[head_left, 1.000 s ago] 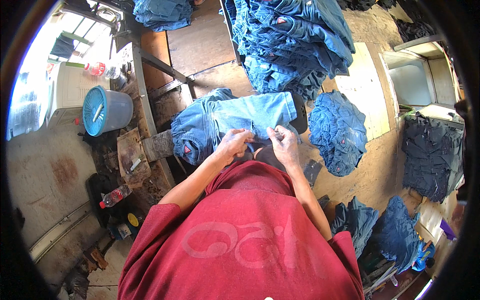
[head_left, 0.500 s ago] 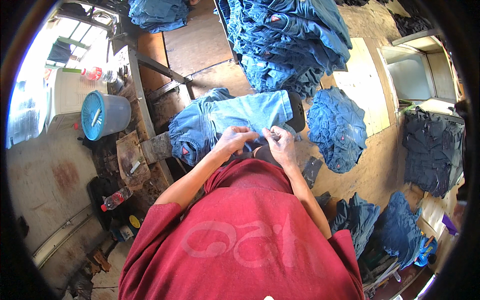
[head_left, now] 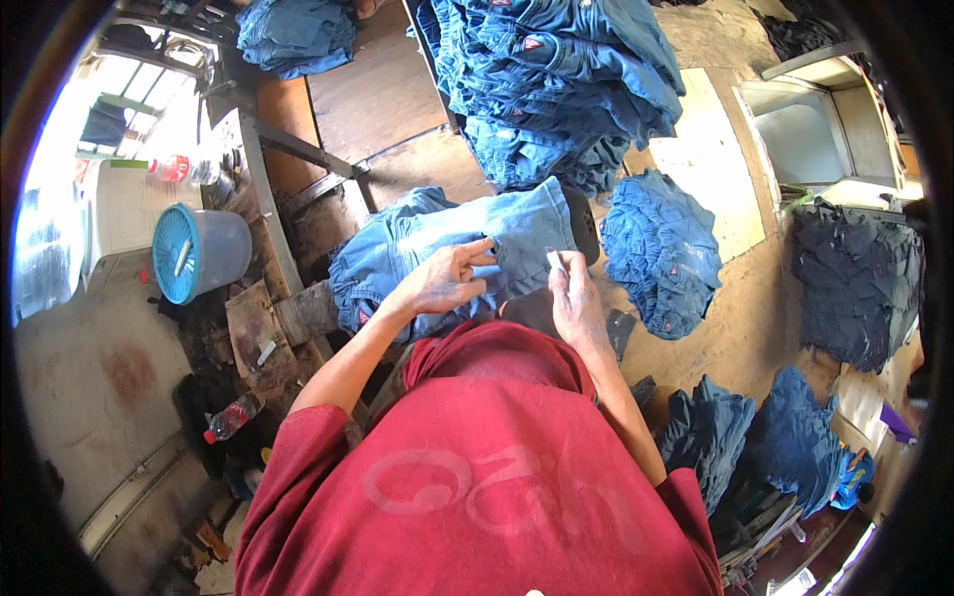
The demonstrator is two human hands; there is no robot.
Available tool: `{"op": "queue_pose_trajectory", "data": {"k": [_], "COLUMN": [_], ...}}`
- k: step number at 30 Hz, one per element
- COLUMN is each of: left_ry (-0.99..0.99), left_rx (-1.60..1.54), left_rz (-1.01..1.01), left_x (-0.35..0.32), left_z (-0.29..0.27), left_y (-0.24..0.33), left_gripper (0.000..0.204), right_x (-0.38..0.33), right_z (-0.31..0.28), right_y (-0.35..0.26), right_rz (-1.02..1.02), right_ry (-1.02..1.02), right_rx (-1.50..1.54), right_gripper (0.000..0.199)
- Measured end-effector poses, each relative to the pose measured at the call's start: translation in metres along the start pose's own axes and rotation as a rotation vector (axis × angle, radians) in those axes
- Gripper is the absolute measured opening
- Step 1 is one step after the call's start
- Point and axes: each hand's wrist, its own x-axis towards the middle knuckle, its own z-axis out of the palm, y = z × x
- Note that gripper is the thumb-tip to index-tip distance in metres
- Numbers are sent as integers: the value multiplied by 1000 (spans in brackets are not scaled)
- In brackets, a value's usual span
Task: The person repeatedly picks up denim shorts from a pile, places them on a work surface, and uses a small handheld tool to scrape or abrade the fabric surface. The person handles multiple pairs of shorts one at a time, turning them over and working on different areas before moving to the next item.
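Observation:
A pair of blue denim pants lies across a dark support in front of me, its light leg stretched to the right and its gathered part on the left. My left hand rests on or just over the denim, some fingers stretched out and apart, others curled. A small dark spot shows at its fingertips; I cannot tell what it is. To the right, close to the near edge of the leg, my right hand is closed on a small whitish flat piece, pinched upright between thumb and fingers. Its kind is too small to tell.
Tall denim piles stand beyond the pants, with a smaller denim heap at right. Dark garments hang far right; more denim lies lower right. A lidded bucket and a bottle are at left.
My hands were together at the near edge of the denim leg; now they are apart. The left has moved onto the cloth with fingers spread, the right slightly right with the whitish piece raised.

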Motion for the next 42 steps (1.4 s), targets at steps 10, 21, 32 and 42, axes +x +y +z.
{"op": "queue_pose_trajectory", "data": {"k": [10,21,32,42], "left_ry": [-322,-454,-475,-518], "left_rx": [-1013,-1036,-1025,-964], "left_rz": [-142,-118,-129,-88], "left_x": [-11,-6,-2,-4], "left_z": [-4,-10,-11,-16], "left_y": [-30,-47,-53,-51], "left_gripper": [118,123,123,122], "right_x": [-10,-17,-20,-25], "right_z": [26,42,50,56], "right_y": [-64,-84,-86,-83], "right_rz": [-233,-263,-259,-298], "right_ry": [-48,4,17,66], "right_rx": [-672,-833,-753,-719], "right_gripper": [13,4,5,17]}}
